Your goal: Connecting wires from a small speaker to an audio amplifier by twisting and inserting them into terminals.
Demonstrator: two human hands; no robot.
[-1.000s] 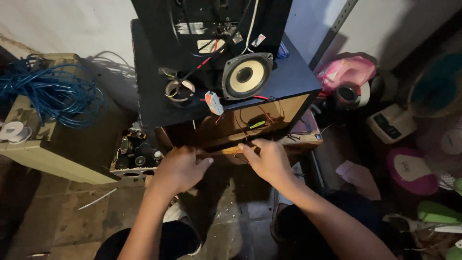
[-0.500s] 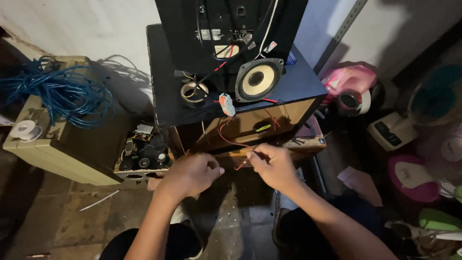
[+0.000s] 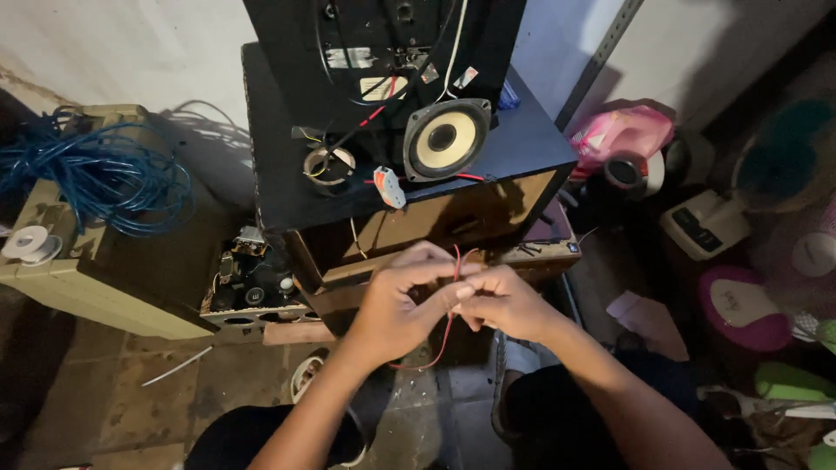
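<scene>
My left hand and my right hand meet in front of me, fingertips pinched together on a thin red wire. The wire rises a little above my fingers and loops down below my hands. Just beyond them stands a dark speaker cabinet lying flat, with a loose round speaker driver with a pale yellow cone on top, a small roll of tape and an orange-and-white connector beside it. Black, red and white wires run up into an open black box behind.
A bundle of blue cable lies on a beige case at left, with a white tape reel. A box of electronic parts sits on the floor. At right are a pink object, a tape roll and small appliances.
My hands have come closer together and nearer to me, both now pinching the red wire. The view has shifted left, so the cabinet sits further right in frame.
</scene>
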